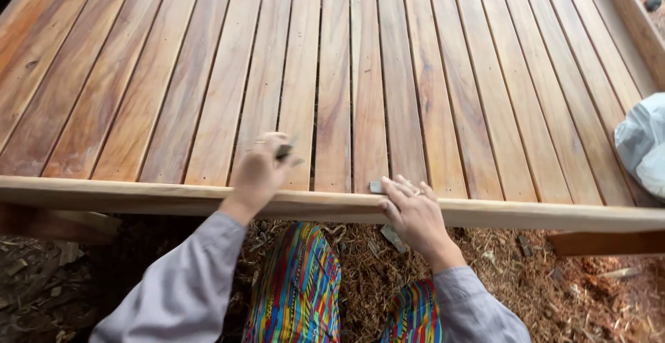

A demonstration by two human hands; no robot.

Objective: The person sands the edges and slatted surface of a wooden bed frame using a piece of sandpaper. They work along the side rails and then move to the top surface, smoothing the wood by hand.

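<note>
Carefully, a person's left hand (260, 170) pinches a small dark tool (283, 152) over the slatted wooden platform (429, 73), right hand (413, 208) flat on a grey pad (375, 187) at its near rail (138, 196), best rubbed along the grain.

Left hand (260, 170) gripping dark tool (283, 152), right hand (412, 211) on slatted frame (485, 213)

Soft, even daylight, no glare.
Faint shadows only beneath the slatted wood platform (415, 73); slight motion blur on the left hand (260, 173); wide-angle bending at edges.
</note>
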